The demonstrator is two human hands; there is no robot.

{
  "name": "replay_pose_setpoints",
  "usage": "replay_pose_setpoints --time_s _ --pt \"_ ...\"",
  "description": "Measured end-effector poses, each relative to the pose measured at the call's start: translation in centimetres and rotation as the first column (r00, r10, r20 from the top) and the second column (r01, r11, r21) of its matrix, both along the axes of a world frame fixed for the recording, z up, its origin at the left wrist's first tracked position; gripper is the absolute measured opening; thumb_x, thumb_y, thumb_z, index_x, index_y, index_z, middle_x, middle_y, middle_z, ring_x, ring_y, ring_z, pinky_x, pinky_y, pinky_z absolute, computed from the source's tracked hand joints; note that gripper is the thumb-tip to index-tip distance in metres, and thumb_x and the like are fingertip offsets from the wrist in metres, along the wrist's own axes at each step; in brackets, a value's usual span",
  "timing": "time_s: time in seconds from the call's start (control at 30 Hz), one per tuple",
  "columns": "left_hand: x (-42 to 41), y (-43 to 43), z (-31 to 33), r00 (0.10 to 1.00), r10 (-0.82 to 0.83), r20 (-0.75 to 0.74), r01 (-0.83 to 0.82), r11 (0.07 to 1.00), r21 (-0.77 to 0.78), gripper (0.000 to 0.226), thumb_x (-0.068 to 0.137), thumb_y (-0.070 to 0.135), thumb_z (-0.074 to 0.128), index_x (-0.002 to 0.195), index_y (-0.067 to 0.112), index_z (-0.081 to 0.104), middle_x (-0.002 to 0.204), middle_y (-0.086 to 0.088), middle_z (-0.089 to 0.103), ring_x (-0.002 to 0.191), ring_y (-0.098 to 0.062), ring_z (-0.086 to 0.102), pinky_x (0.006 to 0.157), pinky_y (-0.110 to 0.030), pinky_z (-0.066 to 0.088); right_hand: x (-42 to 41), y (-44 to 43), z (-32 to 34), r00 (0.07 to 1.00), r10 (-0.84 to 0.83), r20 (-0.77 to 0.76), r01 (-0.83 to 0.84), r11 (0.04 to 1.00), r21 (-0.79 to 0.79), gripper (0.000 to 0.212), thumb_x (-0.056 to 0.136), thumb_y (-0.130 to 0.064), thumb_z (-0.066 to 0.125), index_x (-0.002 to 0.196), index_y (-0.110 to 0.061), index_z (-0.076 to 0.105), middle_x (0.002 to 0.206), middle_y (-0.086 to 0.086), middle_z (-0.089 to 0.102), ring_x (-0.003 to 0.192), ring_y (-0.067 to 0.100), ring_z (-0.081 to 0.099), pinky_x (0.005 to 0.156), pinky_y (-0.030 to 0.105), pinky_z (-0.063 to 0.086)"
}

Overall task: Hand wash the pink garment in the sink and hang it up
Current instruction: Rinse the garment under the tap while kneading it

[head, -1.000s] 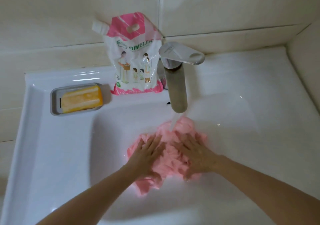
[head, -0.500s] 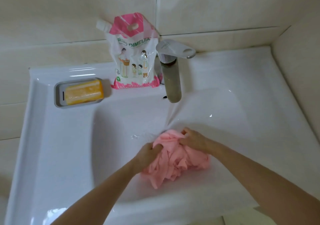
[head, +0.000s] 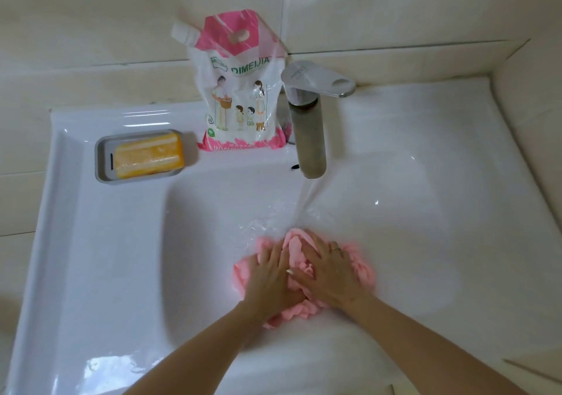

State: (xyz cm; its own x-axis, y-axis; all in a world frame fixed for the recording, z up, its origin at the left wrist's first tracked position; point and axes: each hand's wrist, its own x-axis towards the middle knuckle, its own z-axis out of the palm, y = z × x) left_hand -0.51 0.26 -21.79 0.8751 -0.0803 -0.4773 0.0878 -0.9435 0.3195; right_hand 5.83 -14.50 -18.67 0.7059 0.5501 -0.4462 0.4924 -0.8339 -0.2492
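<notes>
Fingers of the left hand lie straight and slightly spread, flat on top of the pink garment. Those of the right hand fan wider across the same wet wad, a ring on 1 of them. Both palms face down and press the cloth against the floor of the white sink; nothing is pinched or gripped. The 2 hands sit side by side, the right thumb reaching across to the left hand. A ridge of fabric rises between the 2 sets of fingertips. Both forearms enter from the near edge and converge on the garment. The left fingers aim up and to the right, the right fingers up and to the left, both toward the tap.

The garment is crumpled into a lump in the near half of the basin. It shows beyond the fingertips, at the outer side of each hand and below the wrists. It is somewhat wider left to right than front to back, with a short tail trailing toward the near rim between the wrists; which end is which cannot be told.

Water runs from the steel faucet and lands at the garment's far edge, just ahead of the fingertips. On the ledge behind, a pink-and-white detergent pouch marked DIMEIJIA stands against the tiled wall, just left of the faucet. Farther left, well apart from the garment, a yellow soap bar lies in a grey dish.
</notes>
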Motion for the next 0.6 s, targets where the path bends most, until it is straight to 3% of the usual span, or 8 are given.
replay_pose_setpoints --time_s 0.07,0.17,0.33,0.43,0.6 --pt "0.0 -0.2 -0.3 0.995 0.075 0.069 -0.073 0.997 -0.032 0.091 0.073 0.076 0.04 0.144 0.019 0.035 0.141 0.0 0.043 0.124 -0.026 0.041 0.093 -0.043 0.041 0.1 0.5 -0.4 0.999 -0.033 0.019 0.034 0.999 -0.028 0.08 0.083 -0.076 0.01 0.147 -0.03 0.024 0.149 0.006 0.034 0.116 0.032 0.046 0.093 0.046 0.041" --pt "0.2 -0.4 -0.8 0.955 0.178 0.237 -0.174 0.984 -0.037 0.072 0.073 0.067 0.052 0.122 0.015 0.057 0.109 -0.001 0.059 0.096 -0.023 0.055 0.072 -0.036 0.05 0.3 1.3 -1.4 0.988 -0.059 0.141 0.056 0.998 0.026 0.057 0.082 -0.06 0.035 0.125 -0.023 0.045 0.112 0.01 0.063 0.081 0.029 0.061 0.062 0.04 0.052" --pt "1.3 -0.5 -1.0 0.945 0.174 0.277 -0.187 0.982 0.021 0.032 0.085 0.044 0.044 0.089 0.017 0.062 0.082 -0.001 0.06 0.07 -0.018 0.054 0.06 -0.031 0.05 1.2 2.8 -3.1 0.984 -0.091 0.154 0.093 0.996 -0.006 0.047 0.078 -0.056 0.041 0.096 -0.019 0.064 0.089 0.008 0.068 0.063 0.025 0.063 0.052 0.03 0.051" --pt "1.9 -0.6 -1.3 0.938 0.161 0.307 -0.178 0.984 0.027 0.017 0.079 0.033 0.065 0.079 0.016 0.062 0.072 -0.002 0.059 0.062 -0.016 0.054 0.053 -0.028 0.05 1.8 3.0 -4.0 0.956 -0.122 0.268 0.117 0.992 0.037 0.044 0.078 -0.053 0.04 0.081 -0.02 0.068 0.075 0.004 0.067 0.053 0.02 0.061 0.046 0.023 0.047" --pt "2.8 -0.5 -1.8 0.951 0.069 0.302 -0.086 0.995 0.046 0.028 0.056 0.023 0.085 0.071 0.016 0.062 0.06 -0.001 0.055 0.049 -0.015 0.055 0.04 -0.024 0.045 3.2 4.3 -4.4 0.899 -0.232 0.372 0.168 0.966 0.197 0.033 0.077 -0.03 0.04 0.055 -0.019 0.063 0.051 -0.003 0.06 0.038 0.014 0.057 0.04 0.014 0.039"
